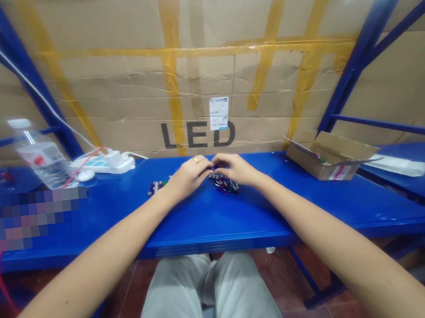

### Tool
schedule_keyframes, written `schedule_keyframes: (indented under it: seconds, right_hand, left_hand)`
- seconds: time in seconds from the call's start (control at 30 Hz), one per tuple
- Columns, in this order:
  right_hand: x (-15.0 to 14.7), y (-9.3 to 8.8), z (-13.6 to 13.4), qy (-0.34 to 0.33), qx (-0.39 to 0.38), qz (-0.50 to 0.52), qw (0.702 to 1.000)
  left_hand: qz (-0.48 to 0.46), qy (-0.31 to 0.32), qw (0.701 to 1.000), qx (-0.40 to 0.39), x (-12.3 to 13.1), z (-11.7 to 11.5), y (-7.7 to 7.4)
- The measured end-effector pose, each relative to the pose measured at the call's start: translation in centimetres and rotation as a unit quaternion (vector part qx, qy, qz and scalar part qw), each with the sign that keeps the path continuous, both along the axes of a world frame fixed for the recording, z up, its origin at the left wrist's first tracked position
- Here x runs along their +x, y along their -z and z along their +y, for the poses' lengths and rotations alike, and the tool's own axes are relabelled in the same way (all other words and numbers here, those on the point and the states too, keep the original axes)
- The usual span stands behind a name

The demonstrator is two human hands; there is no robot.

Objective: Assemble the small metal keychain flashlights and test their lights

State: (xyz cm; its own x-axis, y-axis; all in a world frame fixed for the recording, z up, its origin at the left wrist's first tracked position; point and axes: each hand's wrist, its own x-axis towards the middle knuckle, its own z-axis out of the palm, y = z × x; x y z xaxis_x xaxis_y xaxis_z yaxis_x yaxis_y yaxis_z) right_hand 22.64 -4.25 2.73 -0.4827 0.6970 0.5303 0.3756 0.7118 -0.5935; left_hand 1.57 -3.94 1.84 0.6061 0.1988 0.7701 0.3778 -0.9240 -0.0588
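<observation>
My left hand [190,174] and my right hand [235,168] meet over the middle of the blue table [211,220], fingers curled and pinched together on a small part too tiny to name. The left hand wears a ring. Right under and in front of the right hand lies a heap of small dark binder clips [226,185]. Left of the left hand, a few small cylindrical parts [156,186] lie on the table.
An open cardboard box [328,157] stands at the right. At the back left are a white power strip [103,163], a white mouse [85,175] and a plastic water bottle [41,156]. A taped cardboard wall marked LED [198,134] backs the table. Blue rack struts flank it.
</observation>
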Motion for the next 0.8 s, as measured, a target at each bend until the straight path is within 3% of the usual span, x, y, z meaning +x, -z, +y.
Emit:
schedule_keyframes:
  seconds: [0.8]
  right_hand:
    - [-0.06,-0.39,-0.3,0.011,0.023,-0.007,1.0]
  left_hand:
    - [-0.004,0.015,1.0,0.0,0.1,-0.23,-0.06]
